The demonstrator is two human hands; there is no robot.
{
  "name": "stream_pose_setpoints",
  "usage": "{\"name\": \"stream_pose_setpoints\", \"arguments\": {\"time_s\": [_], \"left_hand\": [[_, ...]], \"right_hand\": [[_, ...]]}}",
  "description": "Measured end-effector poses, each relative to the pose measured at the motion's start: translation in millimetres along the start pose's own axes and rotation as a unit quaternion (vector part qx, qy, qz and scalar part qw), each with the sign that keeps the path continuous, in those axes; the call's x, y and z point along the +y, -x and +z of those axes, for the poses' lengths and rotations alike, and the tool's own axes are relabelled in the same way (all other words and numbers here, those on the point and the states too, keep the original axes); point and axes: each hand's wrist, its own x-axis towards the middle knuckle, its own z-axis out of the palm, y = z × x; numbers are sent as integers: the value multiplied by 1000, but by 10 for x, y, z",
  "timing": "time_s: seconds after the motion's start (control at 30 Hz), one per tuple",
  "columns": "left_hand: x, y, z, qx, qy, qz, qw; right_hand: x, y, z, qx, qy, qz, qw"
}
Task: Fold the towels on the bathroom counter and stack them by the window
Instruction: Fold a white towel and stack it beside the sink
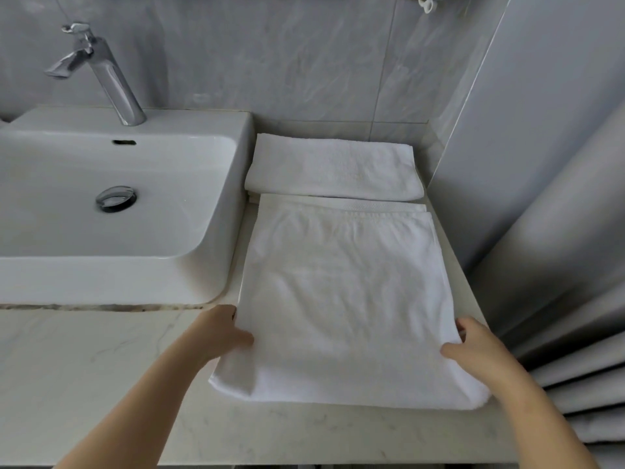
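Note:
A large white towel (345, 299) lies flat on the pale marble counter (101, 360), folded over so that its far hems line up. My left hand (221, 333) grips its near left edge, thumb on top of the cloth. On the opposite side, my right hand (473, 346) holds the near right edge, its thumb lying across the towel. Behind it, against the tiled wall, sits a smaller white towel (333, 170), folded into a neat oblong.
A white basin (236, 211) with a chrome tap (101, 69) and drain fills the left. Grey tiled walls close off the back and right corner. A grey pleated curtain (575, 316) hangs at the right, past the counter's edge.

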Motion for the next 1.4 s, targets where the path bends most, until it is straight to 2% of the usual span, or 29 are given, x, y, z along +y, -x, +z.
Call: {"name": "stream_pose_setpoints", "arguments": {"time_s": [0.07, 0.1, 0.17, 0.27, 0.43, 0.5, 0.57, 0.7, 0.9, 1.07, 1.23, 1.4], "left_hand": [[-23, 11, -19, -14, -24, 9, 1000], [-17, -3, -24, -1, -9, 9, 1000], [42, -63, -17, 57, 56, 4, 997], [147, -198, -4, 129, 91, -6, 987], [116, -259, 20, 89, 14, -44, 995], [143, -264, 33, 113, 4, -52, 992], [243, -281, 40, 144, 6, -29, 989], [498, -406, 35, 154, -48, 50, 986], [698, -840, -15, 148, -118, 89, 978], [743, -1218, -87, 190, -51, 101, 975], [785, -1392, -154, 228, -45, 70, 970], [834, -1441, -174, 238, 0, 59, 969]], "right_hand": [[14, 12, -34, -41, 10, 11, 999], [12, 1, -41, -38, 2, 12, 999], [-26, -42, -36, 2, -29, 2, 1000], [-135, -132, 11, 55, -73, -17, 996], [-86, -218, 10, 61, -50, 6, 997], [-81, -240, 0, 71, -58, 12, 996], [-136, -295, -13, 98, -83, -1, 992], [-355, -473, -32, 131, -99, -35, 986], [-662, -820, -104, 161, -128, -60, 977], [-849, -1104, -164, 189, -195, -70, 960], [-983, -1311, -164, 166, -247, -85, 951], [-975, -1413, -137, 151, -216, -75, 962]]}}
